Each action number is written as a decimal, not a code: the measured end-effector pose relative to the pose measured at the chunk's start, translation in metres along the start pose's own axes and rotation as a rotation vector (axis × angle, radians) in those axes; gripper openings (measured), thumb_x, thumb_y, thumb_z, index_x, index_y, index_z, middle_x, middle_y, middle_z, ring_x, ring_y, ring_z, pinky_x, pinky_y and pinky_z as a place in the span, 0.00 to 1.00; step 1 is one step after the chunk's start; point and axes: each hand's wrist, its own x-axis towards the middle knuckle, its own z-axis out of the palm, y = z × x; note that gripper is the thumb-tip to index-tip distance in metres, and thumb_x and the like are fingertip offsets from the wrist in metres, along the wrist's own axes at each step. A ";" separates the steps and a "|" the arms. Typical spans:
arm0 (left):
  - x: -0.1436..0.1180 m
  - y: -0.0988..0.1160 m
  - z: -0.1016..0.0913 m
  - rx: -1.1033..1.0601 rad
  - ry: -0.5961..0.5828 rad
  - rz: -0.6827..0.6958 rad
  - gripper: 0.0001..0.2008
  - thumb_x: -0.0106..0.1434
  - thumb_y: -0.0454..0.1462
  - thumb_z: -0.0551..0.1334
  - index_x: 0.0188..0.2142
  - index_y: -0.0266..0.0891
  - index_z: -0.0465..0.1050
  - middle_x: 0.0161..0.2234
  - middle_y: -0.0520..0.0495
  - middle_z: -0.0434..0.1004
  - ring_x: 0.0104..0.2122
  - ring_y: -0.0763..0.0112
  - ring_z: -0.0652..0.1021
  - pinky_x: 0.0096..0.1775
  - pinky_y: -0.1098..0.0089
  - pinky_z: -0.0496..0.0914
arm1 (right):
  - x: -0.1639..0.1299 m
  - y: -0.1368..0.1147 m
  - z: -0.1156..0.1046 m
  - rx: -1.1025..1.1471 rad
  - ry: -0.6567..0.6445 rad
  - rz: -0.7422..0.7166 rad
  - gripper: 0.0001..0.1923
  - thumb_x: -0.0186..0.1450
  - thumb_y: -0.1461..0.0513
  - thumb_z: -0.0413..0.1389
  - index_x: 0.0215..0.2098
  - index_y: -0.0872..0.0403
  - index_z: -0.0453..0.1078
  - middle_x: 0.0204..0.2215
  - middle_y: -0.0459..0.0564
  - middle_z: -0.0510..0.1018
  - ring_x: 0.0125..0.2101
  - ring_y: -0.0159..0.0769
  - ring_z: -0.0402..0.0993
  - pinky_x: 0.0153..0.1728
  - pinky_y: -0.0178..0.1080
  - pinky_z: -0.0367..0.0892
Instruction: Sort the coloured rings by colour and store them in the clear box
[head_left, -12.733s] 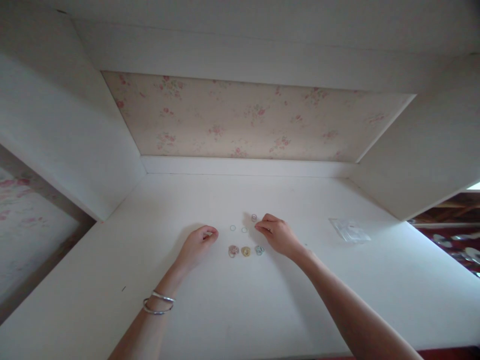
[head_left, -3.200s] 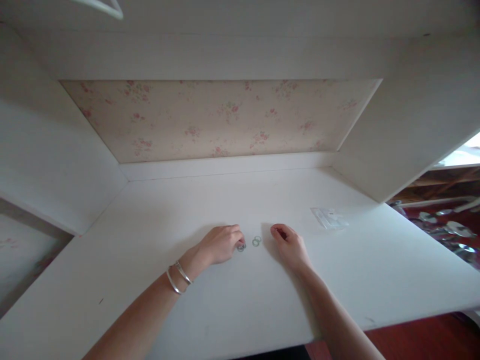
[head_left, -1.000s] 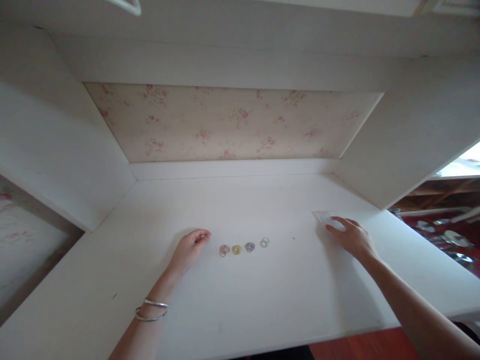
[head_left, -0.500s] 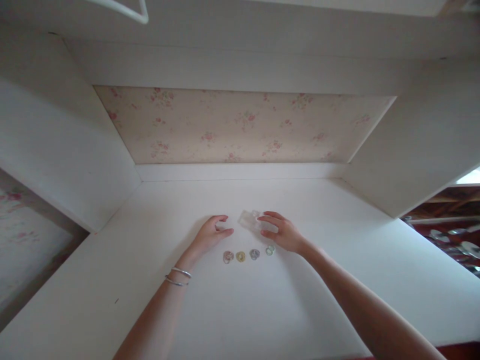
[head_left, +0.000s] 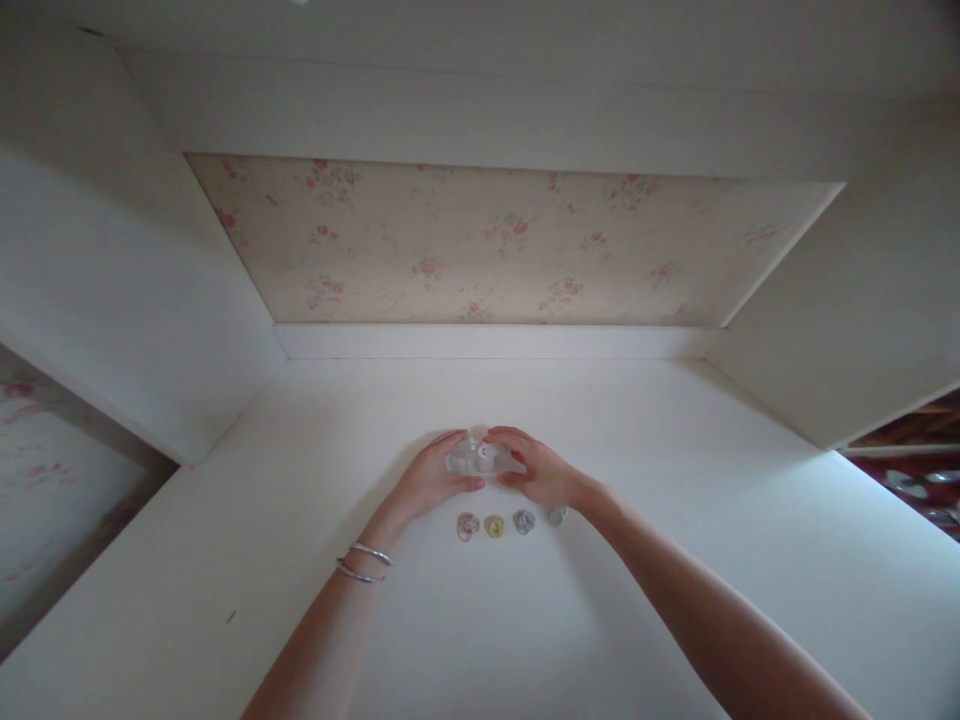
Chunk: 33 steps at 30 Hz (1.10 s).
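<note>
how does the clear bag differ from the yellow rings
The clear bag is colourless; the yellow rings are coloured. The bag sits between the left hand and the right hand; the yellow rings lie on the white table, untouched by either hand. The bag spreads wider than the yellow rings.

No text, label, brand or number can be read anywhere in view. The one spot that might be lettering is a small, dark, rounded mark at about the middle of the clear, crinkled plastic bag above the counter; it is too small and blurred to tell whether it is a letter, a printed sign or just a detail of the bag or its contents.
</note>
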 end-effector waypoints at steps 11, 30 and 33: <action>-0.002 0.011 0.002 -0.193 0.025 -0.053 0.30 0.44 0.38 0.71 0.48 0.39 0.70 0.45 0.44 0.76 0.44 0.59 0.75 0.47 0.63 0.69 | 0.011 -0.037 0.005 -0.324 0.083 0.131 0.28 0.57 0.49 0.57 0.54 0.48 0.64 0.49 0.52 0.71 0.47 0.42 0.68 0.47 0.44 0.63; -0.004 0.012 0.002 -0.115 -0.003 0.030 0.28 0.43 0.35 0.70 0.46 0.40 0.72 0.47 0.46 0.74 0.46 0.61 0.73 0.50 0.65 0.66 | 0.010 -0.041 0.017 -0.524 0.169 0.100 0.26 0.54 0.55 0.57 0.51 0.49 0.68 0.43 0.52 0.75 0.41 0.44 0.72 0.44 0.43 0.67; -0.005 0.011 0.000 -0.070 -0.005 0.000 0.30 0.42 0.38 0.71 0.48 0.40 0.72 0.48 0.45 0.74 0.47 0.60 0.73 0.50 0.64 0.66 | 0.011 -0.044 0.010 -0.492 0.181 0.086 0.23 0.57 0.56 0.55 0.51 0.51 0.68 0.44 0.53 0.74 0.42 0.43 0.71 0.45 0.43 0.66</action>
